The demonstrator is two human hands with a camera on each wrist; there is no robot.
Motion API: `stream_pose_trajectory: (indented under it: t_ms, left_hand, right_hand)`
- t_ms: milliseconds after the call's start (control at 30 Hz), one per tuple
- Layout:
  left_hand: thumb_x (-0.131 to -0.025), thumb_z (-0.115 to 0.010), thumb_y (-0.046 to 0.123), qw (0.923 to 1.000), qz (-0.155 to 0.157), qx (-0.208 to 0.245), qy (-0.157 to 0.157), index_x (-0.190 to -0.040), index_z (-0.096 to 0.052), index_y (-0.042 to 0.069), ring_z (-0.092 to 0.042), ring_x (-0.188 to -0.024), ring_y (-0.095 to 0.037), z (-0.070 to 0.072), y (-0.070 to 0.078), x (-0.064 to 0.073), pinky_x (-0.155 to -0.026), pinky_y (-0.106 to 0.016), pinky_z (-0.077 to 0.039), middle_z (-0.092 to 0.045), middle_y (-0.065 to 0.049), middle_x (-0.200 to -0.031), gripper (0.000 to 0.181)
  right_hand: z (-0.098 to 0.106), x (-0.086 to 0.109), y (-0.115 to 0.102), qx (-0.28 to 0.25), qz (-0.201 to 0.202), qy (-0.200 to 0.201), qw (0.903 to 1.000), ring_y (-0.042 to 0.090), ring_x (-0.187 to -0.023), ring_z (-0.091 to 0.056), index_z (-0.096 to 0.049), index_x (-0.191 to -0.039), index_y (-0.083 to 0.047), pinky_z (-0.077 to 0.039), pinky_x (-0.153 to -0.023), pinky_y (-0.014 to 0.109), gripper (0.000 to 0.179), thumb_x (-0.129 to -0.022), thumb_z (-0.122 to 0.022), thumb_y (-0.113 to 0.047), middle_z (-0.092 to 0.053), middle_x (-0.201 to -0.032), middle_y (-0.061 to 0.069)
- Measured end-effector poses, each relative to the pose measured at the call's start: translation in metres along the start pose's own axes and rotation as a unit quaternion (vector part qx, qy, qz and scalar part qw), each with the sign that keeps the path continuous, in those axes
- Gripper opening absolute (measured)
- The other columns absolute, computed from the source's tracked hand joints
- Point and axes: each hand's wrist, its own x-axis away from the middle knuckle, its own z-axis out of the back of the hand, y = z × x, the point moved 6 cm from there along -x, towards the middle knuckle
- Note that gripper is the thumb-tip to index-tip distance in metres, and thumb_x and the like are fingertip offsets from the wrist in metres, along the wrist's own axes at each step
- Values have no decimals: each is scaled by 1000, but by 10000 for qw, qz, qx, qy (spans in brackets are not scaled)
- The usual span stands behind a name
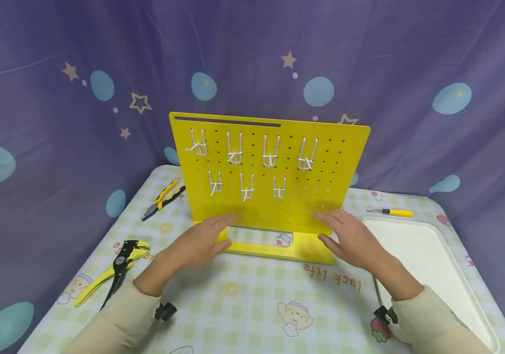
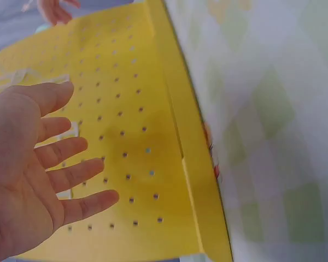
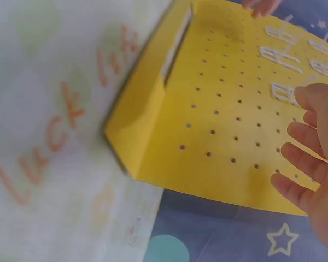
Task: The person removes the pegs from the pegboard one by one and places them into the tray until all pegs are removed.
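Observation:
A yellow pegboard (image 1: 256, 216) stands upright on its flat base (image 1: 314, 246) in the middle of the table. Several white wire hooks (image 1: 270, 161) hang on it in two rows. My left hand (image 1: 203, 241) is at the lower left of the board, its fingers spread in front of the holes in the left wrist view. At the lower right is my right hand (image 1: 351, 238), fingers apart and extended toward the board; in the right wrist view its thumb overlaps a hook (image 3: 283, 93). Neither hand holds anything.
Combination pliers (image 1: 160, 202) and a yellow-and-black wire stripper (image 1: 121, 263) lie on the left. To the right are a white tray (image 1: 416, 246) and a yellow-handled screwdriver (image 1: 398, 213). A purple curtain (image 1: 252, 44) hangs behind the table.

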Motion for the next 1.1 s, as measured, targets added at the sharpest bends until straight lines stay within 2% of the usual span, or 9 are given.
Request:
stream_pose_trajectory:
  t_ms: [133,233,300,367,433,533,700,867,1100]
  left_hand:
    - [-103,-61,30,9966,665,451,182,-153,-46,16,-48,-142,-35,13,-21,7,-112,-56,-42,-50,-10,-154,55]
    - [-102,-62,26,9900,969,656,788,-146,-55,15,-58,-130,-33,26,-37,13,-106,-55,-48,-60,-10,-144,46]
    - [-101,-64,22,9796,1187,858,1378,-139,-61,12,-63,-121,-33,37,-49,17,-98,-54,-53,-64,-12,-136,40]
    - [-101,-64,19,9622,1437,1078,2045,-136,-63,9,-66,-113,-32,47,-61,21,-93,-52,-56,-65,-13,-130,36]
    - [-102,-63,19,9378,1743,1363,2676,-134,-63,7,-67,-111,-32,57,-74,23,-92,-51,-56,-65,-14,-129,35]
    - [-102,-61,25,9004,2222,1863,3243,-140,-58,10,-65,-117,-31,66,-93,20,-99,-48,-54,-62,-13,-132,41]
    - [-103,-58,33,8609,2608,3001,3173,-153,-46,22,-57,-126,-26,64,-119,2,-96,-32,-56,-56,-10,-144,52]
    - [-103,-60,27,8303,2627,3630,3313,-150,-50,21,-58,-108,-15,54,-131,-13,-80,-14,-52,-59,-6,-129,48]
    - [-102,-59,20,8223,2776,3474,3551,-138,-60,14,-55,-97,-12,53,-139,-21,-77,-15,-48,-59,1,-109,36]
  right_hand:
    - [12,-11,5,71,-100,481,9988,32,-104,-69,-66,-127,-4,-57,-88,49,52,-80,-85,-14,-72,-115,14]
    - [20,-21,8,132,-229,776,9966,32,-102,-69,-67,-127,-4,-58,-86,48,49,-81,-83,-13,-72,-113,14]
    - [24,-28,9,171,-307,924,9951,32,-101,-69,-68,-125,-4,-59,-85,47,46,-83,-83,-13,-73,-112,14]
    - [29,-36,9,189,-365,1064,9935,31,-99,-70,-69,-123,-4,-59,-82,46,43,-83,-82,-13,-74,-110,14]
    - [32,-46,10,166,-416,1186,9919,31,-95,-70,-69,-121,-3,-59,-78,45,40,-84,-81,-12,-74,-107,13]
    - [35,-61,13,23,-593,1370,9888,30,-89,-70,-68,-121,-2,-60,-73,44,38,-86,-80,-10,-74,-103,13]
    - [35,-83,18,-275,-974,1660,9809,28,-84,-69,-67,-122,-2,-61,-73,42,35,-89,-77,-10,-72,-99,14]
    - [40,-99,17,-438,-985,1995,9739,28,-79,-69,-69,-119,-1,-60,-71,41,30,-90,-76,-9,-71,-95,15]
    - [43,-112,18,-288,-1112,2030,9724,26,-74,-67,-74,-110,-4,-57,-66,39,19,-91,-75,-10,-72,-89,12]
